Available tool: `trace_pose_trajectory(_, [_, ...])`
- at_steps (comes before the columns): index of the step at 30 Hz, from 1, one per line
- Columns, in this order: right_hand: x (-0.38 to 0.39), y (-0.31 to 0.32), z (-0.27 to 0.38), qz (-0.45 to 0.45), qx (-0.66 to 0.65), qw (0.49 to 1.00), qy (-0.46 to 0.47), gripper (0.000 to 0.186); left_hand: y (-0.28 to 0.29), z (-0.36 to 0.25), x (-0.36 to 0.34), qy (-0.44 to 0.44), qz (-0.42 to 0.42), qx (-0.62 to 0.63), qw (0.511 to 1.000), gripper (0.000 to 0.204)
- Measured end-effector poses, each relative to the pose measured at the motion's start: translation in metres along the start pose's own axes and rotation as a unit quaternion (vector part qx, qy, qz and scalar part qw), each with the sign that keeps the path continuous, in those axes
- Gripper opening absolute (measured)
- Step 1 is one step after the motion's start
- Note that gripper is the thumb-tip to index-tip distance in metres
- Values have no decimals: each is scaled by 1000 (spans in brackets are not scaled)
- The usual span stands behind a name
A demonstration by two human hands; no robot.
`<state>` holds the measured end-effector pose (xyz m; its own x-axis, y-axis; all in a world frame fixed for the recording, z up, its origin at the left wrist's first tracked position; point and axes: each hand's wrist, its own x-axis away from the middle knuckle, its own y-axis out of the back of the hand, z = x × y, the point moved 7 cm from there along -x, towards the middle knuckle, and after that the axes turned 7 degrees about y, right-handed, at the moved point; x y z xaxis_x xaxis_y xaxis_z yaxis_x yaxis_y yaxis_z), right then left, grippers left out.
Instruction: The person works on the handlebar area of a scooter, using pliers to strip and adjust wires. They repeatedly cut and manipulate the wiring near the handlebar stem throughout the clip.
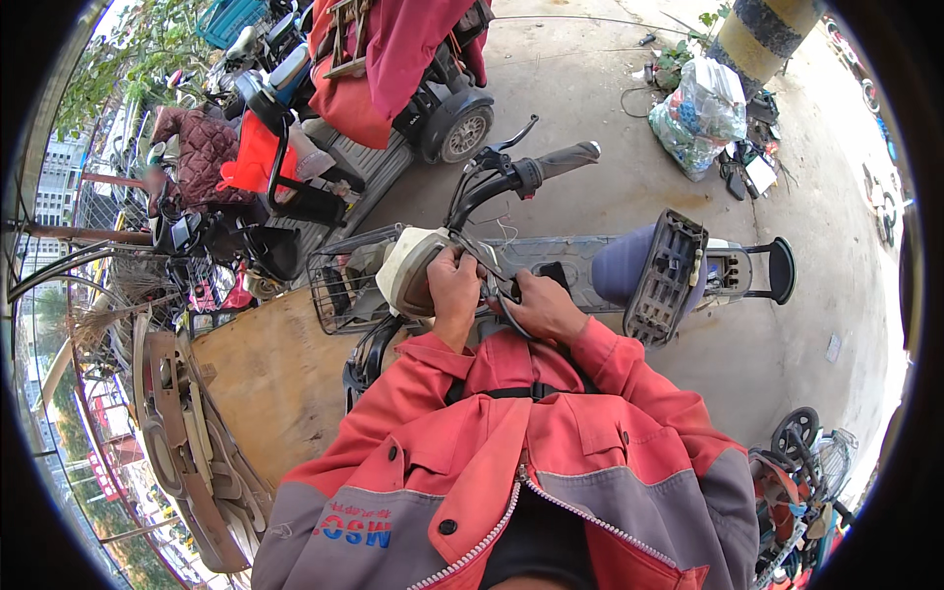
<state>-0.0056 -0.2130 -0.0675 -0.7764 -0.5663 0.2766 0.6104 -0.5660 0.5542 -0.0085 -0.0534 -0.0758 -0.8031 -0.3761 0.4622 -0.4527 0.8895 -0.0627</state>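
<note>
In front of me stands an electric scooter with a pale front cover (pixel 401 270) and a handlebar whose black grip (pixel 568 159) and brake lever (pixel 518 132) point away. My left hand (pixel 455 298) is closed beside the cover, its fingers pinching a black cable (pixel 484 254) below the handlebar. To its right my right hand (pixel 543 306) has its fingers bent around the same group of dark cables, close to the left. The fingertips partly hide what they grip. Farther right, a tilted grey plastic seat base (pixel 667 278) stands beside a purple-blue rounded part (pixel 617 267).
A wire basket (pixel 332 287) sits at the scooter's front, near a wooden board (pixel 270 369). Three-wheeled vehicles with a red cover (pixel 413 59) stand at far left. A clear bag of bottles (pixel 696 118) leans by a striped pillar (pixel 765 39). Scrap parts (pixel 801 482) lie at lower right.
</note>
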Motion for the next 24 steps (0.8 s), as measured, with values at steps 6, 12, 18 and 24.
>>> trace_pose_trajectory(6, [1,-1,-2,-6,3,1000,-6,70,1,3,2,10,8,14,1000,14])
trace_pose_trajectory(12, [0,2,0,-22,31,999,-3,66,2,6,-1,3,-2,-1,1000,14])
trace_pose_trajectory(18, [-2,4,2,-34,37,999,13,62,1,8,-4,1,3,17,1000,7])
trace_pose_trajectory(24, [-2,5,4,-38,35,999,18,59,2,6,-3,3,3,9,1000,15])
